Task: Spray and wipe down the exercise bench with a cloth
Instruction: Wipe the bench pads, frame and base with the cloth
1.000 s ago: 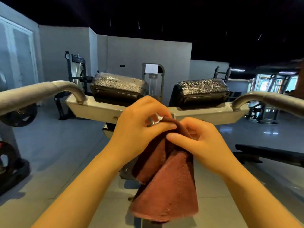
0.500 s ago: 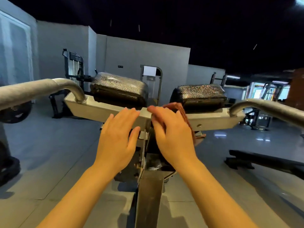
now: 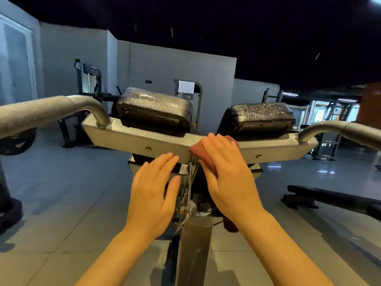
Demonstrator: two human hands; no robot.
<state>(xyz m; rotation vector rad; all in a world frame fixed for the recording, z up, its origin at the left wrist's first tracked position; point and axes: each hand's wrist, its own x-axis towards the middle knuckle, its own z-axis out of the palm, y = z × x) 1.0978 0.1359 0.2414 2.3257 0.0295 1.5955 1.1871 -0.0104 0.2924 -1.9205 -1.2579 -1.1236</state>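
A dark red cloth lies over the middle of the white metal crossbar of the exercise machine. My right hand presses flat on the cloth with straight fingers, and a corner of the cloth hangs below my right wrist. My left hand hovers beside it, fingers straight, fingertips near the crossbar's lower edge, holding nothing. Two black padded cushions sit behind the crossbar. No spray bottle is in view.
Curved grey handles reach toward me from both ends of the crossbar. A steel post runs down between my arms. A black flat bench lies on the floor at right, weight plates at left, other machines behind.
The cloth went from being held in front of me by both hands to lying on the crossbar. My right hand has slid it slightly along the bar; my left hand has drawn back.
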